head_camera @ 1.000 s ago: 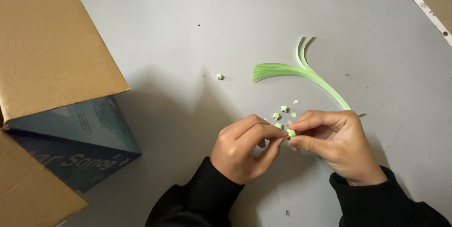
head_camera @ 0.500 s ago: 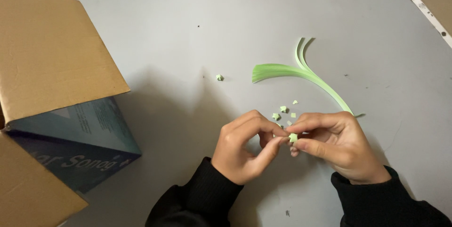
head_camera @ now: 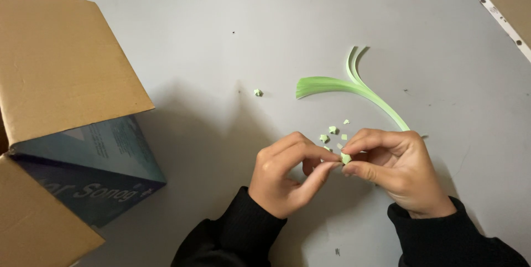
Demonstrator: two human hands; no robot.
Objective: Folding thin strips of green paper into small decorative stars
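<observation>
Both hands, left [head_camera: 285,175] and right [head_camera: 395,170], pinch a tiny green star [head_camera: 345,158], apparently mid-shaping; best to squeeze its edges gently, evenly.

Single head-worn view, aimed steeply down from above, held close over the grey table [head_camera: 221,40], cardboard box [head_camera: 61,62] cropped at the left edge.

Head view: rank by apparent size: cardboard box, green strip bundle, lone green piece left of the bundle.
1. Cardboard box, largest by far, though nearest the camera.
2. Green strip bundle.
3. Lone green piece, tiny, about like the one pinched between left hand and right hand.
</observation>
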